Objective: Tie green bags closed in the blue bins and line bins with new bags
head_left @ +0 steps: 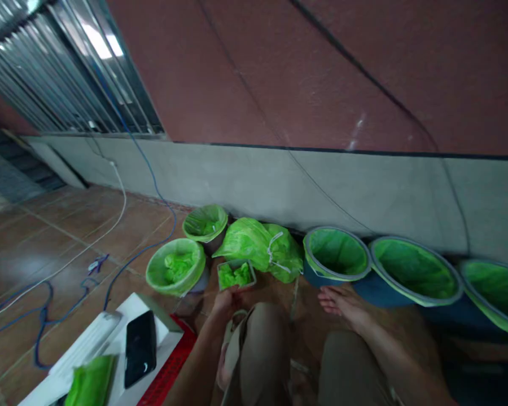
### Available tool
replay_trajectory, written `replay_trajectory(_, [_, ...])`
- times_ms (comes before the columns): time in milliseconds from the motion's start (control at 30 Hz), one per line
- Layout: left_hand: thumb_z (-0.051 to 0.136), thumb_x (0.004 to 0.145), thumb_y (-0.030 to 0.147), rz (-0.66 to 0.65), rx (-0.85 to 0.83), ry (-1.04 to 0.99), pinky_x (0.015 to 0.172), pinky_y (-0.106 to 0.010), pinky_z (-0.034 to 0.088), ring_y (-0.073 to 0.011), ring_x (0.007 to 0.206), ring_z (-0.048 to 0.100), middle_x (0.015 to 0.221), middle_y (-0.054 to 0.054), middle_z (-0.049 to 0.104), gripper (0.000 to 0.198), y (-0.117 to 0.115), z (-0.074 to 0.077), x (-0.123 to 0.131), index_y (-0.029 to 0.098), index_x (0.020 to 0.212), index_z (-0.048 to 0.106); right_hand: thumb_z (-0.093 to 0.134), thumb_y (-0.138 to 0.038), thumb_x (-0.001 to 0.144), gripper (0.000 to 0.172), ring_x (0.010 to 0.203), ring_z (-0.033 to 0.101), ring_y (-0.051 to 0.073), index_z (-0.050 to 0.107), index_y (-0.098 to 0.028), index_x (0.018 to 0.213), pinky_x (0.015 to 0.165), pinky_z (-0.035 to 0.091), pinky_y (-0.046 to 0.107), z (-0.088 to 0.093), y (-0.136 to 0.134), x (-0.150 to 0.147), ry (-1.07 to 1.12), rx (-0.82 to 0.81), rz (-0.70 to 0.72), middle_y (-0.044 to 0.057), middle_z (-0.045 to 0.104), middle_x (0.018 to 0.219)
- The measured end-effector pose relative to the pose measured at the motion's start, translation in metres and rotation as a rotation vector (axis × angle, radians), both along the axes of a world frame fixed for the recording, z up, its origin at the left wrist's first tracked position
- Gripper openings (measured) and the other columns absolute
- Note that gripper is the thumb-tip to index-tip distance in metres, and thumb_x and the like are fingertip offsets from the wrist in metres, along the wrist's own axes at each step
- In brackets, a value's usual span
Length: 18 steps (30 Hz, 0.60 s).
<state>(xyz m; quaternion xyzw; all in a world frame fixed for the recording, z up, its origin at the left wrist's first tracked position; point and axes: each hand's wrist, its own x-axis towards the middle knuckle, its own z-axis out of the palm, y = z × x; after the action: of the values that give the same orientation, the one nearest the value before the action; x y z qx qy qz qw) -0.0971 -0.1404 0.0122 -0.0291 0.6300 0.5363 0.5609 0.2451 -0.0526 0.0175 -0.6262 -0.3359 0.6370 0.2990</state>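
My left hand (225, 299) is at the near edge of a small square container (254, 281) with crumpled green plastic bags (235, 275) in it. Its fingers are closed on the rim and partly hidden. My right hand (342, 300) hovers over the floor in front of a blue bin (313, 272), its fingers stretched out and nothing in them. A green liner with a grey ring covers that bin's mouth. Between the hands and the wall lies a filled green plastic bag (254, 242), tied with a white drawstring (274, 243).
Two lined bins (176, 290) (205, 217) stand at the left. More lined blue bins (415, 270) (497, 293) line the wall at the right. A white box (129, 307) carries a phone (140, 349) and a green roll (91, 380). A blue hose (139, 262) and white cable (97, 239) cross the floor.
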Motion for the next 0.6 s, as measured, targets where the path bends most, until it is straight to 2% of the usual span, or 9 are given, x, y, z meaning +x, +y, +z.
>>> replay_trajectory(167, [0.061, 0.084, 0.011, 0.158, -0.014, 0.073, 0.057, -0.022, 0.05, -0.0115, 0.059, 0.062, 0.073, -0.003, 0.067, 0.005, -0.023, 0.0, -0.065, 0.015, 0.088, 0.063, 0.066, -0.023, 0.089, 0.007, 0.059, 0.067, 0.012, 0.067, -0.016, 0.09, 0.053, 0.052, 0.02, 0.014, 0.024, -0.11, -0.027, 0.017, 0.258, 0.005, 0.073, 0.076])
replay_trajectory(333, [0.062, 0.083, 0.012, 0.326, -0.014, 0.229, 0.064, -0.024, 0.051, -0.012, 0.062, 0.063, 0.073, -0.002, 0.066, 0.014, -0.021, -0.001, -0.125, 0.015, 0.096, 0.064, 0.062, -0.019, 0.09, 0.007, 0.054, 0.063, 0.009, 0.066, -0.015, 0.085, 0.049, 0.049, 0.017, 0.0, 0.036, -0.23, -0.021, 0.056, 0.446, 0.002, 0.069, 0.069])
replay_trajectory(467, [0.063, 0.082, 0.011, 0.353, -0.021, 0.343, 0.065, -0.025, 0.051, -0.0114, 0.06, 0.061, 0.074, -0.002, 0.066, 0.018, -0.003, 0.003, -0.177, 0.014, 0.1, 0.064, 0.059, -0.019, 0.091, 0.009, 0.052, 0.061, 0.008, 0.065, -0.015, 0.086, 0.047, 0.047, 0.016, -0.015, 0.047, -0.312, 0.015, 0.027, 0.55, -0.001, 0.067, 0.067])
replay_trajectory(600, [0.059, 0.084, 0.012, 0.252, -0.007, 0.449, 0.067, -0.026, 0.051, -0.0127, 0.061, 0.064, 0.078, -0.005, 0.068, 0.02, 0.042, 0.006, -0.223, 0.011, 0.104, 0.065, 0.057, -0.021, 0.095, 0.012, 0.051, 0.06, 0.009, 0.06, -0.015, 0.084, 0.047, 0.048, 0.016, -0.02, 0.08, -0.38, -0.002, 0.0, 0.525, -0.002, 0.064, 0.064])
